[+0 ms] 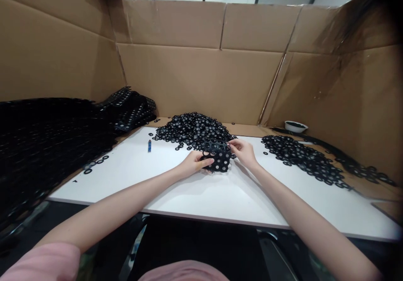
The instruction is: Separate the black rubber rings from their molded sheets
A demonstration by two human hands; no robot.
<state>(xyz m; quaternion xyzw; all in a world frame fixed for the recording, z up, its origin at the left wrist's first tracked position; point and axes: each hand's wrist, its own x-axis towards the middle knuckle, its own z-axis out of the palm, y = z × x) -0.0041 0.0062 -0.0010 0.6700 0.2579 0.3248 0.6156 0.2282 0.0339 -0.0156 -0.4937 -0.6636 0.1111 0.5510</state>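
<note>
Our 2 hands work close together above a white tabletop (220,193), with a joined sheet of black rubber washers (218,161) between them. Our left hand (195,164) presses its fingers onto the near side of the sheet, and our right hand (242,152) pinches its far edge from the other side, so the hands stay apart and both grip the same piece. The sheet sits just above the middle of the tabletop, at the front of a mound of loose washers (192,129), and it touches that mound. To the right, a long spread of loose washers (302,157) runs across the tabletop and over its far edge. To the left, a large heap of punched black sheet (53,147) spills over the corner of the tabletop, and a few single washers (96,162) lie just beside it. A small blue-and-white bottle (149,146) stands between that heap and the mound, its label too small to read. A white bowl (295,126) holding something black sits at the back right, against a cardboard wall (201,79). Pink sleeves (40,264) show at the bottom of the head view, and no writing can be read anywhere.
</note>
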